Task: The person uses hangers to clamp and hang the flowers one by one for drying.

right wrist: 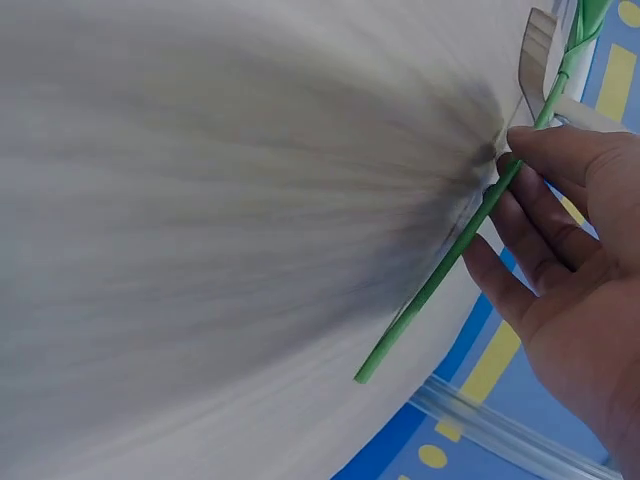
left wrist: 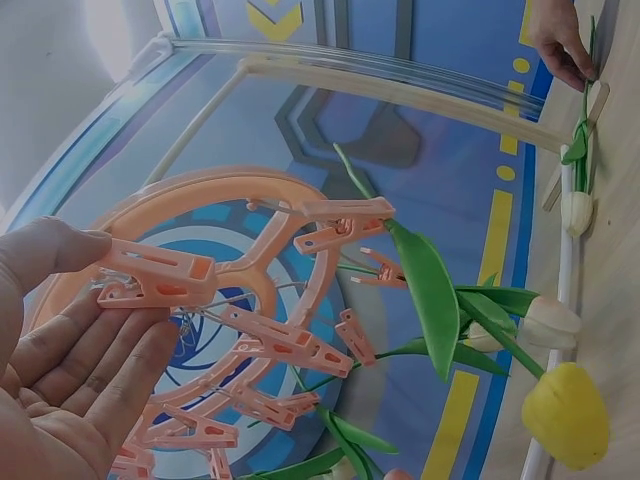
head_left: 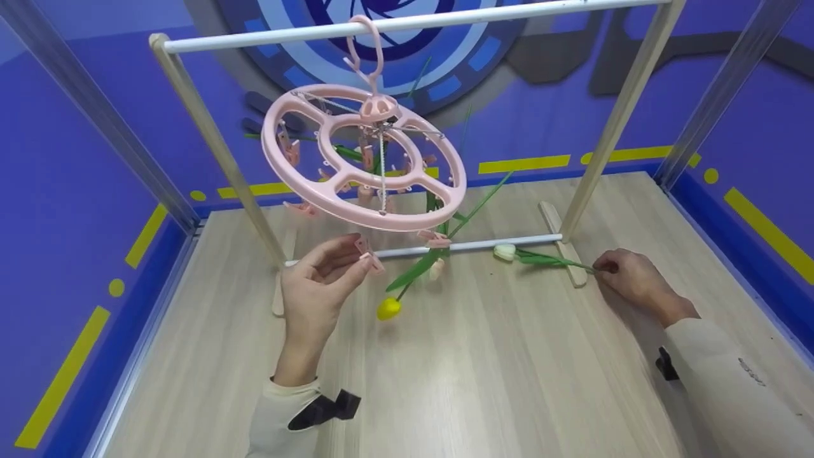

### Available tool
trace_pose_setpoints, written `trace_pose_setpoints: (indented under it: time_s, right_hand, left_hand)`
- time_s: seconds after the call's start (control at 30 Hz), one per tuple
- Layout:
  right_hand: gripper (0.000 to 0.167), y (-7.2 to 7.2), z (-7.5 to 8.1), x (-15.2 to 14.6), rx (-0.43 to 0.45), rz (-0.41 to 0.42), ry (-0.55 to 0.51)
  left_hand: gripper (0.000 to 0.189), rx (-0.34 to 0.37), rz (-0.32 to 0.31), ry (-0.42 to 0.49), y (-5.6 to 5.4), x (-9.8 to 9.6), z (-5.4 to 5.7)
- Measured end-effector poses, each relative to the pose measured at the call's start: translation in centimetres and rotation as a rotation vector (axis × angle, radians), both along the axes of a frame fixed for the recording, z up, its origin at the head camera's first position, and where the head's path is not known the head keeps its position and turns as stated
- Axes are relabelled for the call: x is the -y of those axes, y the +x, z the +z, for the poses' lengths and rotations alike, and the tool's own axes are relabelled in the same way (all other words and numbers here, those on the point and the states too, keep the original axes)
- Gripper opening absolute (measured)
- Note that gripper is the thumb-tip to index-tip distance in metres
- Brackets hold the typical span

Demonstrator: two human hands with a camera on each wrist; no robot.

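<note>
In the head view my left hand (head_left: pixel 316 292) pinches a pink clothespin (head_left: pixel 371 256) just below the rim of a round pink clip hanger (head_left: pixel 356 207). The left wrist view shows the clothespin (left wrist: pixel 160 274) between thumb and fingers. At the right, my right hand (head_left: pixel 636 285) pinches the green stem of a white tulip (head_left: pixel 505 252) low over the table. That stem (right wrist: pixel 440 280) runs past the fingertips in the right wrist view. A yellow tulip (head_left: pixel 389 308) hangs head down from a clip on the hanger, near the left hand.
The hanger hooks over the white top bar (head_left: pixel 280 37) of a wooden-legged stand (head_left: pixel 626 121). Further white tulips (left wrist: pixel 550 322) hang head down among several clothespins (left wrist: pixel 345 222). Blue printed walls (head_left: pixel 547 127) enclose the wooden table (head_left: pixel 496 375).
</note>
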State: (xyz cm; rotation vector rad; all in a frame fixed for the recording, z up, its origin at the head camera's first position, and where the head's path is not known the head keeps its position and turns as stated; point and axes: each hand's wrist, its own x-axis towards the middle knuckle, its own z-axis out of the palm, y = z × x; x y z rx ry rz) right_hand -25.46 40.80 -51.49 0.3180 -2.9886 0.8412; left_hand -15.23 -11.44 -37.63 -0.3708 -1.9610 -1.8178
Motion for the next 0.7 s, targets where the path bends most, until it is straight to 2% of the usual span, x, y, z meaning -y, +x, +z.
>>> trace_pose_setpoints:
  time_s: [0.2, 0.43, 0.7]
  right_hand:
    - [0.010, 0.5, 0.6, -0.4, -0.060, -0.019, -0.018]
    - [0.007, 1.1, 2.2, 0.0, -0.090, -0.011, -0.086]
    - [0.006, 2.1, 4.3, 1.4, -0.183, 0.043, -0.092]
  left_hand:
    - [0.036, 0.008, 0.016, -0.034, 0.2, -0.1, 0.2]
    - [0.036, 0.023, 0.035, -0.054, 0.3, -0.3, 0.1]
    - [0.035, -0.069, 0.026, -0.085, 0.2, -0.5, 0.0]
